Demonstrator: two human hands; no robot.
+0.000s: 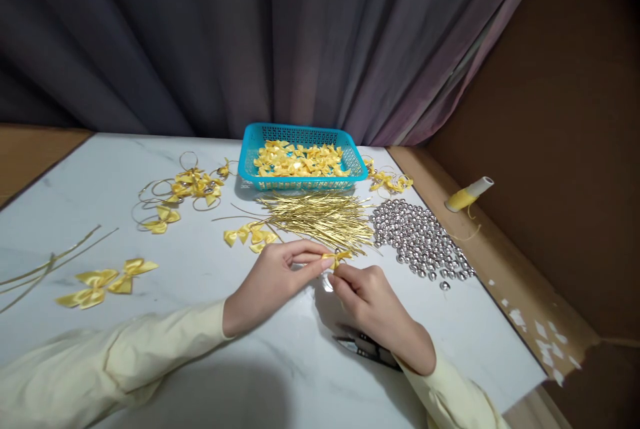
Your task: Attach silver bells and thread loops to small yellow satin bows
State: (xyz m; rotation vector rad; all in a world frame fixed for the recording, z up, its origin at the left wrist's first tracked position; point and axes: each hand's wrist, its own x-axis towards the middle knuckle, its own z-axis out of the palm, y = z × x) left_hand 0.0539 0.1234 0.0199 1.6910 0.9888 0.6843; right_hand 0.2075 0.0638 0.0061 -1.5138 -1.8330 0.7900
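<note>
Over the middle of the table, a small yellow ribbon bow (339, 257) is held between both hands. The thumb and fingers of my left hand (283, 276) pinch its left loop. My right hand (373, 299) is closed at the bow's lower right side, its fingertips pressed together there. Just behind the hands lies a heap of gold twist ties (320, 216). To the right of it spreads a pile of small round silver beads (420, 236). Under my right hand is a dark tool with a pointed tip (367, 348), partly hidden by the hand.
A blue plastic basket (304, 182) of yellow bows stands at the back. Bows with wire loops (197, 186) lie left of it, others (390, 180) right. Loose bows (97, 287) and gold strips (50, 262) lie at left. A yellow thread spool (467, 196) stands beyond the right edge.
</note>
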